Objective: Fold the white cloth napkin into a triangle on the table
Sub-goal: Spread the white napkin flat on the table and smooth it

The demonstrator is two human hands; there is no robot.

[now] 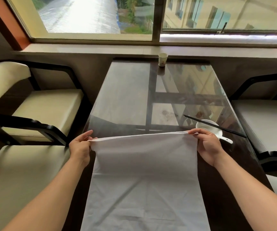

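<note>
Napkin (144, 180) is being held up by its far edge, one corner in each hand. Left hand (80, 145) is being used to pinch the left corner, right hand (207, 144) the right corner. Each grip is narrow, with finger and thumb clamped on cloth. Far edge is being stretched nearly taut between them, lifted clear of the table (121, 100). Near part of the cloth is lying flat on the table and running out of the bottom of view, so the near corners are not being shown. Faint diagonal creases are showing in the flat part.

Step, as judged: cloth is being spread and squared ahead of the fold; no triangle is being formed yet.

Next move, as judged: one held corner is needing to be carried diagonally to the opposite near corner while the other is let go, with edges being matched before the crease is pressed.

Risk: white bowl (205, 125) with black chopsticks (231, 131) laid across it is sitting just beside the right hand and could be caught by a swing that way. Paper cup (163, 59) is standing well apart at the far end.
</note>
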